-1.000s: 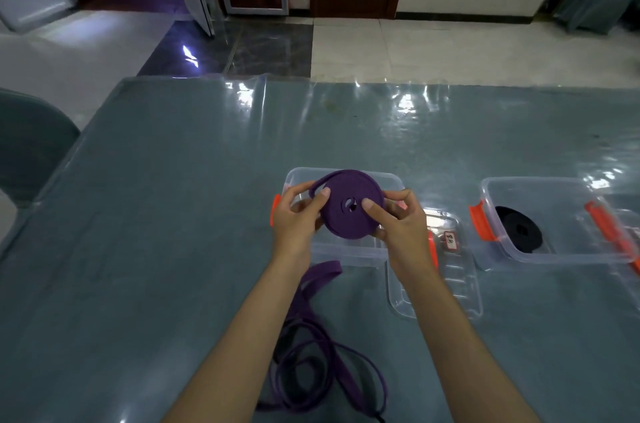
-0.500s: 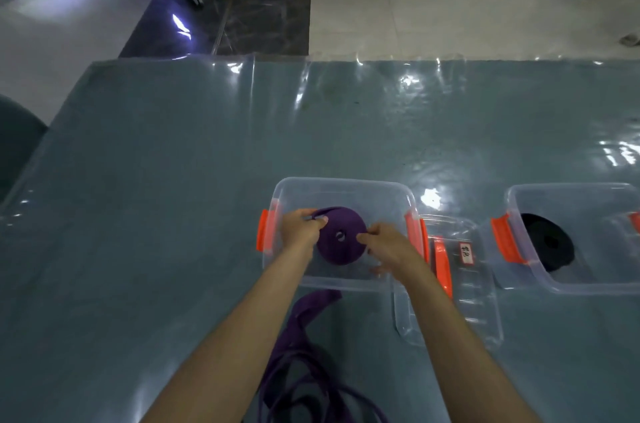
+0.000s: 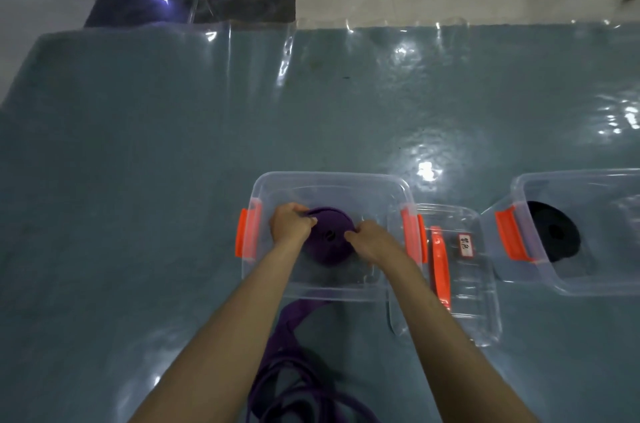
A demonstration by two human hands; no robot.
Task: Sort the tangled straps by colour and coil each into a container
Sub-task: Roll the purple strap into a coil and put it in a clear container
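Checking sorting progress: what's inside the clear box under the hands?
Inside the clear box lies a purple strap coil, gripped by the left hand and right hand. The coil's edges under the hands are hidden; its loose tail trails outside onto the table.

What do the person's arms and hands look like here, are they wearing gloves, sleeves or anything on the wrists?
Nothing is worn that the picture shows. The left hand and the right hand are bare, with no gloves, and no rings or watch can be made out. Both forearms are uncovered right down to the bottom edge of the view, so no sleeve shows.
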